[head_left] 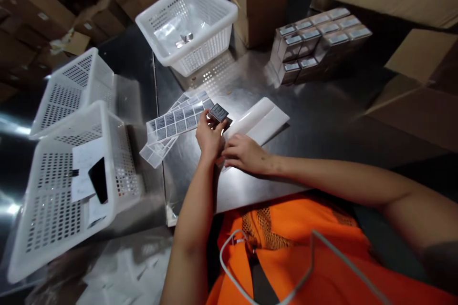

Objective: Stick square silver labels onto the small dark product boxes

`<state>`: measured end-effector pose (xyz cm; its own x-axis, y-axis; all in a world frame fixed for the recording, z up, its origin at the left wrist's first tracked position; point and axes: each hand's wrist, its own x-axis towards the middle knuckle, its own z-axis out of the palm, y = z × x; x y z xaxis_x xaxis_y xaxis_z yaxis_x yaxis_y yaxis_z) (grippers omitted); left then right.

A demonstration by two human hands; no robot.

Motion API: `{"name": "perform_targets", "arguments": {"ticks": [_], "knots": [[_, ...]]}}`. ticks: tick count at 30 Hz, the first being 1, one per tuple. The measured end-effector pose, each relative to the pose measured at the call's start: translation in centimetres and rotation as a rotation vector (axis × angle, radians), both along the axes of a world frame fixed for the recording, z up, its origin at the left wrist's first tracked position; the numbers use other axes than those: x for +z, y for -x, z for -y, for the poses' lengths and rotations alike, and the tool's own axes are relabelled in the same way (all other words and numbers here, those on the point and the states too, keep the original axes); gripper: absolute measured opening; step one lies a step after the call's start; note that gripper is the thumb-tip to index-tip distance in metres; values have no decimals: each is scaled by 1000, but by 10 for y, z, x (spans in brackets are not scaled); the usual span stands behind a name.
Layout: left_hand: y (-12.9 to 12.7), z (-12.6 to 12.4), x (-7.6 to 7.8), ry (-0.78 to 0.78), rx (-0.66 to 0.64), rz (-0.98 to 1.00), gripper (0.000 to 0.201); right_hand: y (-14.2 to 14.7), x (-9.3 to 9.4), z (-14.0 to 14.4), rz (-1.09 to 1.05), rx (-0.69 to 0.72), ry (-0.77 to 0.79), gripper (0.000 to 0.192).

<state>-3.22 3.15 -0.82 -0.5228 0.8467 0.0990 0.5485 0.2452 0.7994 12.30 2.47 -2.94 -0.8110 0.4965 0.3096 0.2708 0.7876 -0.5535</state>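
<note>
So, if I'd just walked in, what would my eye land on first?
Probably the bright orange garment at the bottom of the picture. Next, near the middle, the left hand holds a small dark printed square, with the right hand close beside it. Beyond them, the white perforated basket stands out at the top, with stacked small boxes to its right.
</note>
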Motion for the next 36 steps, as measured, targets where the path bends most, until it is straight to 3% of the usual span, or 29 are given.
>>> {"name": "perform_targets", "arguments": {"ticks": [5, 8, 10, 12, 16, 20, 24, 27, 29, 36], "knots": [[5, 0, -2, -99, 16, -45, 55, -12, -10, 11, -60, 61, -237, 20], [10, 0, -1, -131, 38, -39, 55, -16, -6, 14, -199, 132, -161, 17], [13, 0, 0, -166, 49, -44, 55, -19, 6, 12, -337, 220, 27, 16], [15, 0, 1, -215, 59, -65, 54, -26, 25, 5, -495, 199, 289, 12], [17, 4, 4, -283, 17, -48, 55, -44, 57, -23, -770, -155, 723, 23], [10, 13, 6, -348, -99, 134, 55, -56, 62, -50, -721, -372, 998, 39], [-10, 24, 6, -334, -265, 404, 66, -58, 59, -59, -692, -457, 1257, 46], [-28, 33, 6, -252, -399, 612, 70, -62, 69, -56, -823, -387, 1210, 45], [-38, 36, 5, -226, -420, 663, 68, -68, 77, -52, -805, -310, 1158, 44], [-45, 38, 4, -330, -460, 576, 57, -74, 85, -35, -562, -288, 1146, 58]]}}
